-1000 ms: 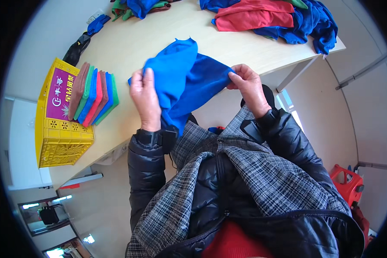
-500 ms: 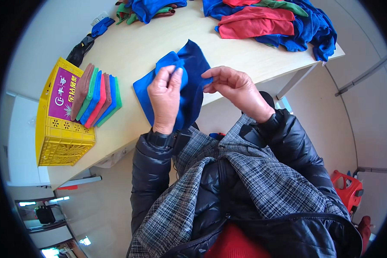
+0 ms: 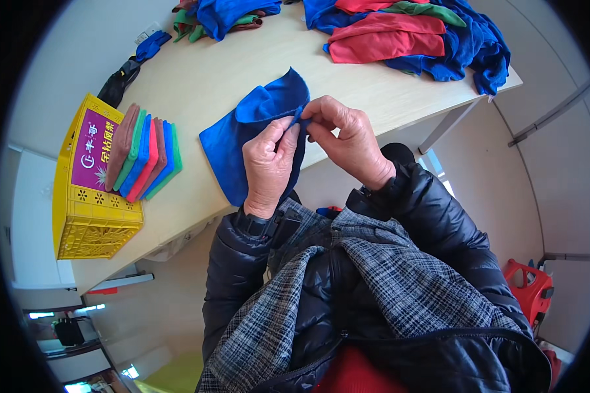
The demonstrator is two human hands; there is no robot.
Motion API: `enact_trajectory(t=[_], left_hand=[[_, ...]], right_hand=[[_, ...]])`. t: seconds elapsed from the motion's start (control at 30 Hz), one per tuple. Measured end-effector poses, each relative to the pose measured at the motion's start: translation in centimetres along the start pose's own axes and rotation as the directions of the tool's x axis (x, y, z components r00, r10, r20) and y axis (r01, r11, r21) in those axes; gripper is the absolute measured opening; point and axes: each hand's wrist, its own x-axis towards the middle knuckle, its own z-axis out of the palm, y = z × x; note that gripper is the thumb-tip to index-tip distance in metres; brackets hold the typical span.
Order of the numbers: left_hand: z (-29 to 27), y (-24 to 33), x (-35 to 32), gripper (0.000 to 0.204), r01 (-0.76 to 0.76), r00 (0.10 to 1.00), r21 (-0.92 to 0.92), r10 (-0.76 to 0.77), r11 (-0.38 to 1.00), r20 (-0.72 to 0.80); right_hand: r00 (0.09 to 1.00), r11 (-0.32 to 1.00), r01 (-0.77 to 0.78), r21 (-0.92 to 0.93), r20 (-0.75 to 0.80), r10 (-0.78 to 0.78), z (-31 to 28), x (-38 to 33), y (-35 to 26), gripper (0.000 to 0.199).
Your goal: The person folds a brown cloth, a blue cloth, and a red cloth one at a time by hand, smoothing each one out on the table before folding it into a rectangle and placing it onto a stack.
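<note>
Head view: a blue cloth [image 3: 233,145] hangs from both hands over the near side of the table [image 3: 196,85], in front of the person.
Left hand [image 3: 267,167]: its fingers [image 3: 289,137] are closed in a pinch on the cloth's edge (thumb toward the right), with most of the fabric to their left and on their far side.
Right hand [image 3: 349,139]: its thumb and forefinger nip the same edge, just beside the left thumb; the cloth lies left of these fingers, only a small piece caught between them.
Cloth's lie: the far part rises in a rounded fold beyond the left hand, one corner points left over the table, and a lower part drops behind the left hand (whether it touches the tabletop cannot be told).
Folded cloths [image 3: 146,157]: well to the left, a neat row in brown, green, blue and red, apart from the blue fabric in hand.
Yellow crate [image 3: 98,229]: at the left end of the table, just beside the row, with a purple panel [image 3: 93,147] on it.
Far right heap [image 3: 390,40]: loose red, blue and green cloths near the table's corner.
Far left heap [image 3: 224,16]: more loose pieces, mostly blue (partly cut off by the view's edge).
Red plastic object [image 3: 530,288]: right of the person, well apart from the table.
</note>
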Motion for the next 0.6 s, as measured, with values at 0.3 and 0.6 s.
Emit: enact_trajectory(t=[0.3, 0.6], left_hand=[[-0.7, -1.1, 0.0, 0.013, -0.015, 0.993, 0.010, 0.014, 1.000, 0.118], [-5.7, -1.1, -2.0, 0.018, 0.085, 0.995, 0.546, -0.100, 0.833, -0.002]], right_hand=[[0.996, 0.994, 0.055, -0.093, 0.082, -0.047, 0.0, 0.5, 0.2, 0.015], [0.993, 0.957, 0.122, -0.264, 0.024, -0.120, -0.1, 2.6, 0.8, 0.013]])
